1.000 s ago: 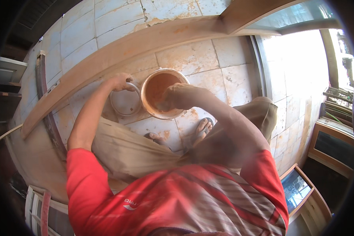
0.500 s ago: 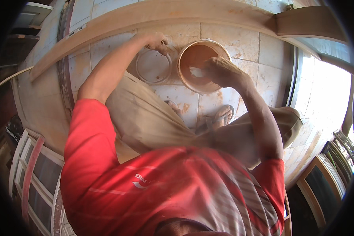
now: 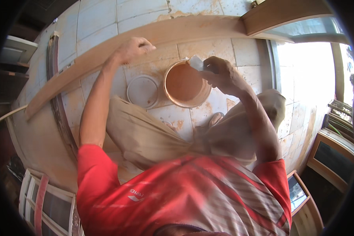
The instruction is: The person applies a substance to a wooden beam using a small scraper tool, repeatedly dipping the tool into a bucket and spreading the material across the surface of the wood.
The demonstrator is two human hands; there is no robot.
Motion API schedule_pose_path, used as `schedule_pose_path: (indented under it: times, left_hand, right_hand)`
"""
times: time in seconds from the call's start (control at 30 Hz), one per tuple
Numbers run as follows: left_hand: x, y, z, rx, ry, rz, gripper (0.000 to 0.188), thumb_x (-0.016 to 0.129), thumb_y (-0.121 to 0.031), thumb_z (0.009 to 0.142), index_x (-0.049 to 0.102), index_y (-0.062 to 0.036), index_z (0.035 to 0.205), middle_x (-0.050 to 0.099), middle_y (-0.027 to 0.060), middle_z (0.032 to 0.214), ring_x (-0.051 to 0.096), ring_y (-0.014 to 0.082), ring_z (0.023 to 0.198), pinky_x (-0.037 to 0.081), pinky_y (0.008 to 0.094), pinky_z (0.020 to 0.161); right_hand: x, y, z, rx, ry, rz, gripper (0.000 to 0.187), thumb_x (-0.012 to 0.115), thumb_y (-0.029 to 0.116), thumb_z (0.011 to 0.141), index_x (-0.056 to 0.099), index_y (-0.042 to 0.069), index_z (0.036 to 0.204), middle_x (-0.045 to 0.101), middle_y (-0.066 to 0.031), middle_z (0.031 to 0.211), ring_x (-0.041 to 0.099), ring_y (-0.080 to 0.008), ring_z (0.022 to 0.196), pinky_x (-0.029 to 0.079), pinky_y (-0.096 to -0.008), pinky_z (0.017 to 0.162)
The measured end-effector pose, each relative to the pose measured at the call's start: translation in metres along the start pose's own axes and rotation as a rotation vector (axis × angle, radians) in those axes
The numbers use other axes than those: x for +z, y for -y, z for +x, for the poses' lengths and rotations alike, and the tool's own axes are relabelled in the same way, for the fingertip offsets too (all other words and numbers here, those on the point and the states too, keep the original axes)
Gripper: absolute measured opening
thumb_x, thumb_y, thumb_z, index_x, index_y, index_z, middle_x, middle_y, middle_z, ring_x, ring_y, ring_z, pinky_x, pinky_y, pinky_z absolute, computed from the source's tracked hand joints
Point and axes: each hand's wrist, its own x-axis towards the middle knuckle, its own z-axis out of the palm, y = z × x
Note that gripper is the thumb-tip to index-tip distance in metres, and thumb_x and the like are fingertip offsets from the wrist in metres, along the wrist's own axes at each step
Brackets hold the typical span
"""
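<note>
My right hand (image 3: 224, 74) is closed around a small pale flat scraper (image 3: 196, 63), held just above the rim of a round bucket (image 3: 203, 92). Reddish-brown paste or liquid (image 3: 183, 82) lies inside the bucket, and smears mark its inner wall. A bit of brown stuff shows on the scraper's edge. My left hand (image 3: 133, 50) is curled, over the near side of a long curved-looking wooden board (image 3: 177, 27). Whether its fingers hold anything is hidden. A round whitish lid (image 3: 142, 91) lies on the floor, left of the bucket.
Tiles (image 3: 169, 116) with brown smears cover the floor around my feet. A wooden frame piece (image 3: 283, 15) joins the board at the far right. White framed panels (image 3: 47, 200) lean at the lower left, and wooden frames (image 3: 330, 157) stand at the right.
My right hand has lifted the scraper out of the bucket to its far right rim. My left hand has moved left, away from above the lid. The view has shifted slightly.
</note>
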Motion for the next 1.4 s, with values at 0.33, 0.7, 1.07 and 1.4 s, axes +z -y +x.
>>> schedule_pose_path:
  times: [0.33, 0.7, 1.07, 1.4]
  left_hand:
    - [0.132, -0.147, -0.039, 0.378, 0.031, -0.54, 0.052, 0.046, -0.039, 0.11, 0.047, -0.0055, 0.15, 0.063, 0.0096, 0.13, 0.063, 0.0185, 0.117, 0.056, 0.0348, 0.098]
    - [0.154, -0.227, 0.002, -0.024, -0.054, -0.635, 0.042, 0.046, -0.025, 0.111, 0.049, -0.0028, 0.147, 0.067, 0.0092, 0.121, 0.068, 0.0152, 0.1, 0.056, 0.0299, 0.088]
    - [0.16, -0.223, 0.11, -0.089, -0.295, -0.313, 0.049, 0.047, -0.039, 0.107, 0.056, -0.0009, 0.138, 0.067, 0.0121, 0.11, 0.063, 0.0228, 0.099, 0.05, 0.0356, 0.087]
    - [0.18, -0.191, 0.243, 0.035, -0.299, 0.056, 0.047, 0.048, -0.039, 0.107, 0.058, -0.0041, 0.138, 0.066, 0.0253, 0.126, 0.065, 0.0361, 0.11, 0.048, 0.0434, 0.099]
  right_hand:
    - [0.0, 0.031, -0.035, -0.088, -0.466, 0.489, 0.04, 0.067, 0.028, 0.1, 0.062, -0.006, 0.119, 0.069, -0.0098, 0.093, 0.065, -0.0153, 0.079, 0.055, -0.0328, 0.073]
    - [-0.036, -0.025, -0.016, -0.095, -0.442, 0.765, 0.044, 0.061, 0.028, 0.099, 0.061, -0.005, 0.129, 0.069, -0.0149, 0.115, 0.065, -0.0196, 0.1, 0.053, -0.0348, 0.087]
    - [-0.23, -0.188, -0.03, -0.095, -0.913, 0.476, 0.038, 0.066, 0.024, 0.101, 0.066, -0.006, 0.124, 0.075, -0.0166, 0.109, 0.072, -0.022, 0.097, 0.056, -0.0333, 0.085]
    - [-0.12, -0.428, 0.097, 0.15, -0.972, -0.517, 0.07, 0.067, 0.047, 0.095, 0.045, 0.013, 0.152, 0.041, -0.0191, 0.156, 0.038, -0.0404, 0.143, 0.035, -0.0533, 0.115]
